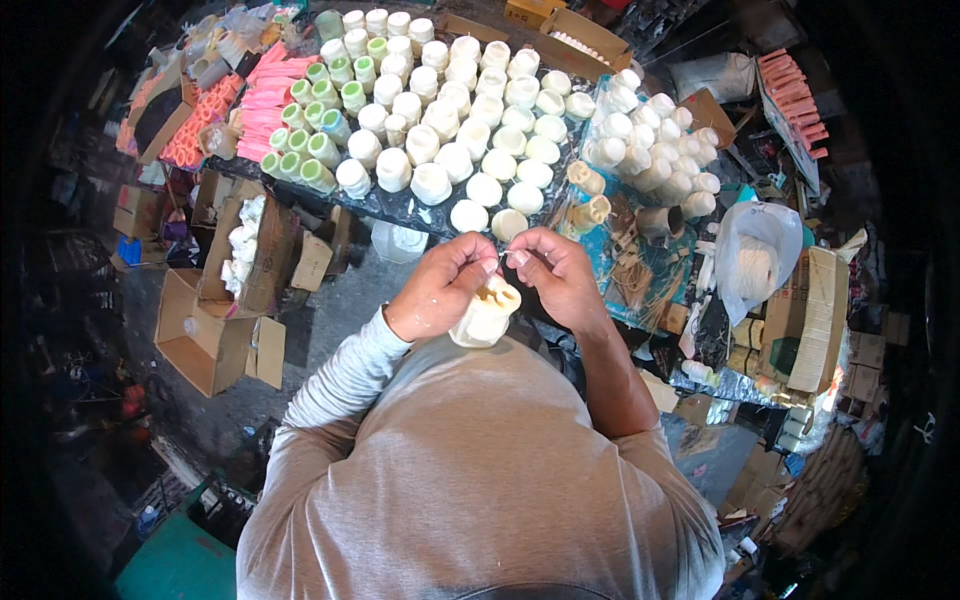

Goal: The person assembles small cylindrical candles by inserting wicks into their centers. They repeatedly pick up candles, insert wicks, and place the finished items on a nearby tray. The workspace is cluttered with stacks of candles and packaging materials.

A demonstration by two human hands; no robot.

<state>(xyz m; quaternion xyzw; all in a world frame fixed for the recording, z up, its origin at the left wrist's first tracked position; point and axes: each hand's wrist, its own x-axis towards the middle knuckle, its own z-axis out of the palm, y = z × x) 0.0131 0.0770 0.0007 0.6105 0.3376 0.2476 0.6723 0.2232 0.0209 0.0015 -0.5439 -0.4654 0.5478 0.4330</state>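
Observation:
Just in front of my belly sits a cream, cup-shaped piece with hollows in its top, like a mould. Above it my left hand and my right hand come together, thumbs pinched against fingers. Between the fingertips runs a short, thin white string, which looks like wick; its ends are hidden in my fingers. What holds the cream piece up, my lap or something else, I cannot see. Past my hands stand rows of white, rounded pieces on a dark table.
Green-topped cylinders and pink sticks fill the table's left. More white pieces crowd a blue surface at right, beside two cream hollow pieces. A plastic bag of white cord stands farther right. Cardboard boxes lie at left.

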